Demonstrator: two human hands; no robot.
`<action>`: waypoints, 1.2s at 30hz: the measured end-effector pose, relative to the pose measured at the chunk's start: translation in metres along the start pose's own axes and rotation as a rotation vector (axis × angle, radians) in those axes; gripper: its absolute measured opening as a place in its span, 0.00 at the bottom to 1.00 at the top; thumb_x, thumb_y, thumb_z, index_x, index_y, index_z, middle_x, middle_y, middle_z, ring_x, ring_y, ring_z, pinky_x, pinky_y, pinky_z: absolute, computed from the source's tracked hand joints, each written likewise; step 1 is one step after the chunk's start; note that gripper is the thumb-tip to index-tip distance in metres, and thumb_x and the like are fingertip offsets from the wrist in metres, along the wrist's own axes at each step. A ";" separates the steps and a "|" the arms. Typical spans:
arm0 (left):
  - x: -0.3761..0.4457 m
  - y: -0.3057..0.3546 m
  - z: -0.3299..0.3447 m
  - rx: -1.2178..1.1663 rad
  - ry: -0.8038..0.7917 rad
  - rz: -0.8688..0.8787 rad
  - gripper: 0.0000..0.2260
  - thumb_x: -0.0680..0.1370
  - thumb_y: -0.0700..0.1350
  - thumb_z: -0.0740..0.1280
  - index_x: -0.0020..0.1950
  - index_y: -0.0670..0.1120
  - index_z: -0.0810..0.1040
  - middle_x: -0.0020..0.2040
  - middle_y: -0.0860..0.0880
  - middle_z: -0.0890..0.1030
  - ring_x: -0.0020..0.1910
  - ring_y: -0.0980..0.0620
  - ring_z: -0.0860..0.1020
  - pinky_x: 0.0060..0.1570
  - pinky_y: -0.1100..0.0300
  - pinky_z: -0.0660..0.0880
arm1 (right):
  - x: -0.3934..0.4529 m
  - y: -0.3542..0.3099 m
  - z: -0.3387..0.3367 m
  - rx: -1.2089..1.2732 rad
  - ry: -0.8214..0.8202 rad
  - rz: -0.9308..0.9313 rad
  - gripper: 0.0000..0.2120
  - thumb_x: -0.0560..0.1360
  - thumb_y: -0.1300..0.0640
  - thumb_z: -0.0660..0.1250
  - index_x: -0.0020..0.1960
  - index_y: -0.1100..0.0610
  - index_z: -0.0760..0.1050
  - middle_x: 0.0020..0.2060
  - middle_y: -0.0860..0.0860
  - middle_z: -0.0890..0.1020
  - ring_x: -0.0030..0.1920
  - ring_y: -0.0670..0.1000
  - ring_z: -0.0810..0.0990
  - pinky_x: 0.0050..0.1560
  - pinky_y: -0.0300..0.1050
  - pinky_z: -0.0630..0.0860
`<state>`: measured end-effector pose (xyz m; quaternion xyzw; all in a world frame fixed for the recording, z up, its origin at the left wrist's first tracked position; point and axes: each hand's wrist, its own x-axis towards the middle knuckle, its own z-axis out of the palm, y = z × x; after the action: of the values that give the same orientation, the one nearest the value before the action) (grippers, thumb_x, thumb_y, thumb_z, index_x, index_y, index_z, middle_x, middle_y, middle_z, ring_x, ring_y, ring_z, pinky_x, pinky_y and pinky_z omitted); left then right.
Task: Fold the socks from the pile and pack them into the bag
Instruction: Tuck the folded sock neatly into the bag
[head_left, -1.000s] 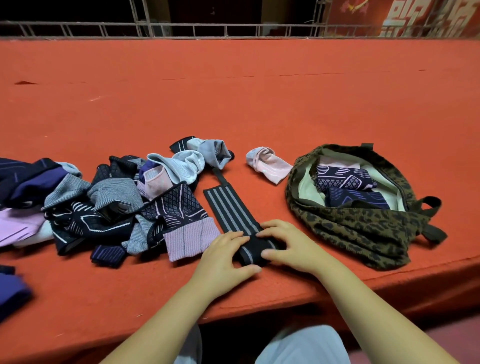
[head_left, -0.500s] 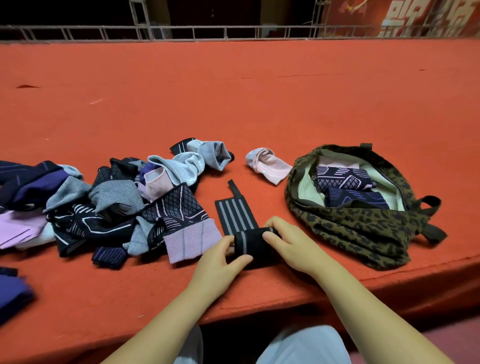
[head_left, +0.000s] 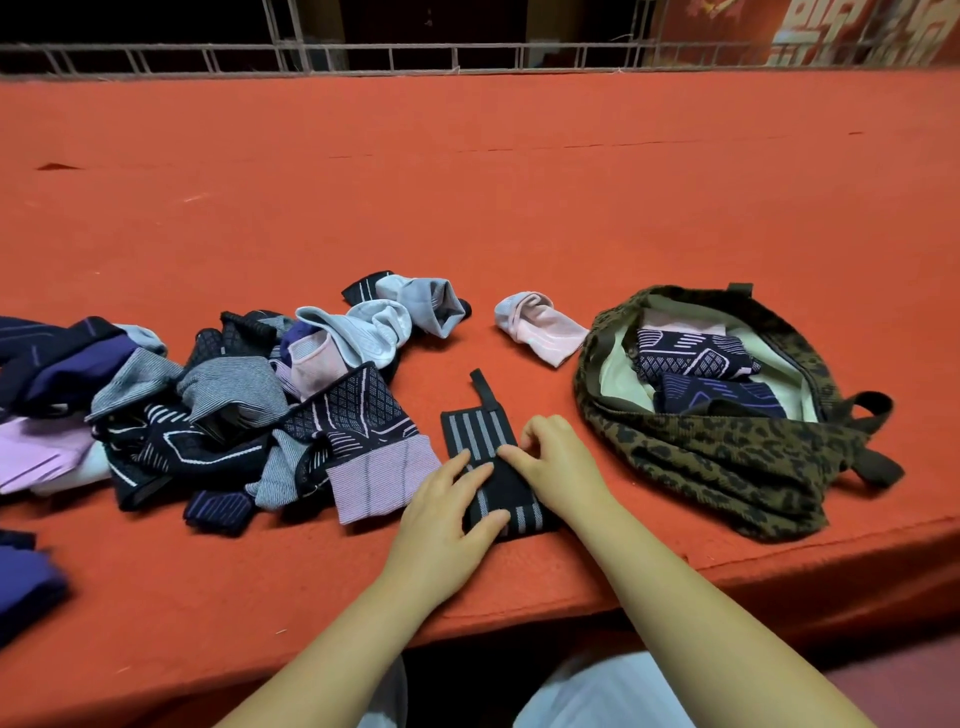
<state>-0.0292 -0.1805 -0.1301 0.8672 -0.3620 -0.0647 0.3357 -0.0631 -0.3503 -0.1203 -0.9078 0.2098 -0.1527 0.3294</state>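
We saw both hands working a black knit strip with grey lengthwise stripes (head_left: 485, 457), lying on the orange felt-covered counter (head_left: 467, 182) near its front edge, between the loose pile of dark, grey and pink socks (head_left: 249, 410) and the open leopard-print fabric bag (head_left: 727, 457). The left hand (head_left: 447, 512) lay on the rolled or folded near end, fingers fairly straight and pressing down, thumb at the front edge; we judged its grip apart, not clamped. The right hand (head_left: 558, 462) had fingers curled onto the fold line; whether they pinched the cloth or only pressed it we could not tell. The far end of the strip lay flat, with a narrow black tab (head_left: 483, 387) sticking out. Risks, as we judged them: the springy fabric could unroll if either hand lifted before the fold was finished; the tab could stay loose and snag on the bag's rim; the bundle sat close to the counter edge and could slide off. A patterned dark sock with a pink ribbed cuff (head_left: 363, 447) lay just beside the left hand and could get dragged along. A lone pale pink sock (head_left: 540, 332) sat near the bag. Folded dark patterned socks (head_left: 696, 358) were already inside; much of the pile was left.
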 end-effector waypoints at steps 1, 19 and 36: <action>0.001 0.000 0.000 0.014 -0.015 -0.005 0.27 0.75 0.60 0.62 0.72 0.55 0.66 0.75 0.54 0.60 0.74 0.55 0.58 0.71 0.61 0.52 | -0.003 0.002 -0.002 0.034 0.016 -0.040 0.13 0.73 0.50 0.69 0.35 0.47 0.66 0.40 0.45 0.70 0.39 0.44 0.71 0.43 0.42 0.67; 0.013 -0.004 -0.020 -0.110 -0.146 0.027 0.38 0.63 0.70 0.55 0.69 0.54 0.71 0.62 0.62 0.66 0.63 0.62 0.64 0.64 0.67 0.57 | -0.036 0.017 -0.025 -0.156 -0.139 -0.447 0.16 0.73 0.48 0.60 0.52 0.56 0.79 0.51 0.50 0.82 0.51 0.51 0.78 0.56 0.48 0.74; 0.008 0.018 -0.020 0.065 -0.026 -0.197 0.17 0.74 0.62 0.63 0.56 0.53 0.72 0.46 0.56 0.76 0.48 0.55 0.76 0.48 0.56 0.73 | -0.014 -0.001 -0.014 -0.085 -0.211 -0.070 0.11 0.78 0.51 0.62 0.58 0.52 0.73 0.54 0.47 0.75 0.57 0.48 0.74 0.57 0.42 0.68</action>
<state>-0.0268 -0.1838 -0.1025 0.9082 -0.2811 -0.0968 0.2948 -0.0810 -0.3503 -0.1109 -0.9388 0.1484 -0.0588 0.3054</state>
